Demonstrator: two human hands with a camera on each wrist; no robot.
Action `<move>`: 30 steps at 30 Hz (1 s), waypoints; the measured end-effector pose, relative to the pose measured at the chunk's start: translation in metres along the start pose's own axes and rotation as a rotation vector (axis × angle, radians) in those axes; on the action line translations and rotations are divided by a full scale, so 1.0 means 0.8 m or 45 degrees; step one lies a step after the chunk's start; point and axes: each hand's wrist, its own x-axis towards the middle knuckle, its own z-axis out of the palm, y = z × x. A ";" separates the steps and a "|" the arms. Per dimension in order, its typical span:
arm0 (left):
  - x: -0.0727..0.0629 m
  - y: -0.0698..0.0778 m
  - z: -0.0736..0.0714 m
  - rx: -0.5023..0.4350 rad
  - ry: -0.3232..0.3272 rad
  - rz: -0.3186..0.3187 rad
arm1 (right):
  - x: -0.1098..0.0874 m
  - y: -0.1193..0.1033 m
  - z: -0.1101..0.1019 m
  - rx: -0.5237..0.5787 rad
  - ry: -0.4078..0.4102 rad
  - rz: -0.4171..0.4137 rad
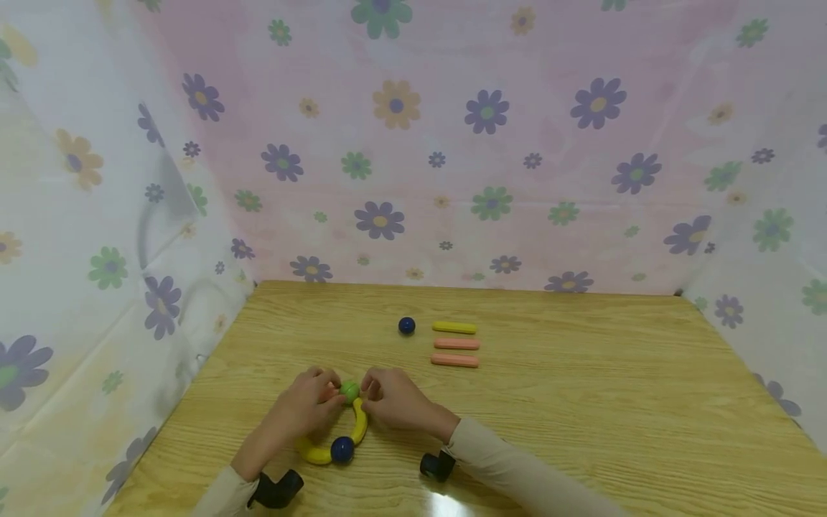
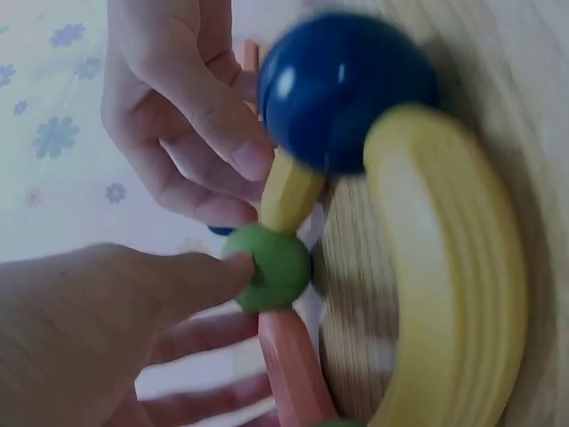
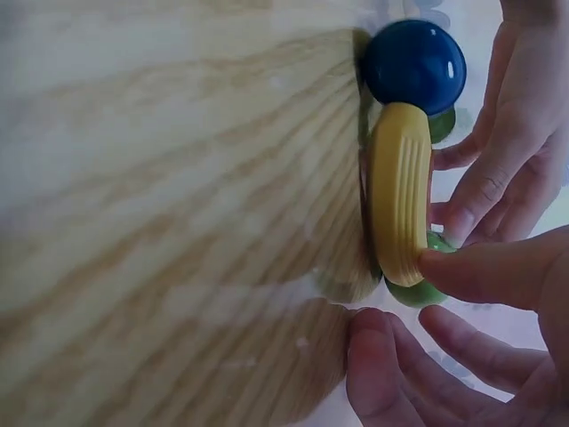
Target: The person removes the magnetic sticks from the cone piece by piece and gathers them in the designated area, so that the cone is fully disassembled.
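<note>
A ring of toy balls and rods lies on the table. My left hand [image 1: 306,402] pinches its green ball [image 2: 271,271] between thumb and fingers. From that ball a coral rod [image 2: 293,365] runs under the left hand. A curved yellow rod [image 3: 400,196] links the green ball to a shiny blue ball [image 1: 342,450]. My right hand [image 1: 397,401] is on the ring's right side; its thumb touches the rod's end beside the green ball, other fingers spread apart. A second curved yellow rod [image 2: 458,267] continues left from the blue ball, partly hidden by the left hand in the head view.
Beyond the hands lie another blue ball [image 1: 406,326], a straight yellow rod [image 1: 454,328] and two coral rods [image 1: 456,344] in a stack of rows. The wooden table [image 1: 581,373] meets flower-patterned cloth walls [image 1: 439,179] at the back and sides.
</note>
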 end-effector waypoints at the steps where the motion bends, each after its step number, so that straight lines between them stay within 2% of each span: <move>1: 0.002 -0.004 0.000 -0.021 -0.002 0.037 | 0.002 -0.001 0.000 0.003 0.002 0.004; 8: 0.013 -0.027 0.000 -0.132 -0.118 0.318 | 0.011 -0.006 0.002 0.035 -0.002 0.039; 10: 0.016 -0.030 0.001 -0.171 -0.152 0.366 | 0.013 -0.006 0.003 0.042 0.014 0.044; 13: 0.019 -0.030 0.003 -0.218 -0.181 0.391 | 0.016 -0.006 0.003 0.048 0.035 0.054; 20: 0.023 -0.029 0.009 -0.224 -0.155 0.398 | 0.018 -0.006 0.005 0.003 0.069 0.059; 22: 0.024 -0.029 0.009 -0.207 -0.154 0.365 | 0.018 -0.005 0.006 -0.023 0.081 0.068; 26: 0.023 -0.034 0.007 -0.190 -0.146 0.249 | 0.016 -0.002 0.005 -0.040 0.114 0.079; 30: 0.022 -0.041 0.005 -0.200 -0.128 0.190 | 0.014 0.004 0.002 -0.036 0.146 0.004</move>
